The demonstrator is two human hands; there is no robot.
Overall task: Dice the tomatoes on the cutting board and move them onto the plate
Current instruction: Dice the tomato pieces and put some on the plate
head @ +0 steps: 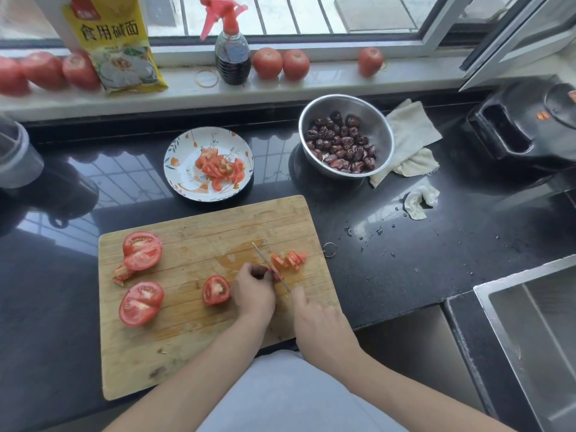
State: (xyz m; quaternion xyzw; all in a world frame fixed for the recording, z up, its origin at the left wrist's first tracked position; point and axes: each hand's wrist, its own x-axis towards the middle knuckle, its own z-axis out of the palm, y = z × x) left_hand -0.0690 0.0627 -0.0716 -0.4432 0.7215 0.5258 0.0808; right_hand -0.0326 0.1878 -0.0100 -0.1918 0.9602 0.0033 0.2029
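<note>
A wooden cutting board (pixel 193 344) lies on the black counter. My left hand (pixel 254 291) pins a tomato piece (pixel 277 275) under its fingertips. My right hand (pixel 318 319) grips a knife (pixel 270 265), its thin blade edge-on and resting on that piece. Cut slices (pixel 290 259) lie just right of the blade. A tomato wedge (pixel 216 289) sits left of my left hand. Cut tomato halves (pixel 141 251) (pixel 141 303) rest at the board's left side. Behind the board, the patterned plate (pixel 180 169) holds diced tomato (pixel 219 168).
A steel bowl (pixel 378 126) of dried dates stands right of the plate, with cloths (pixel 411 132) beside it. Whole tomatoes (pixel 280 63), a spray bottle (pixel 232 54) and a yellow packet (pixel 115 45) line the windowsill. A sink (pixel 536 332) is at the right, a black appliance (pixel 523 126) behind it.
</note>
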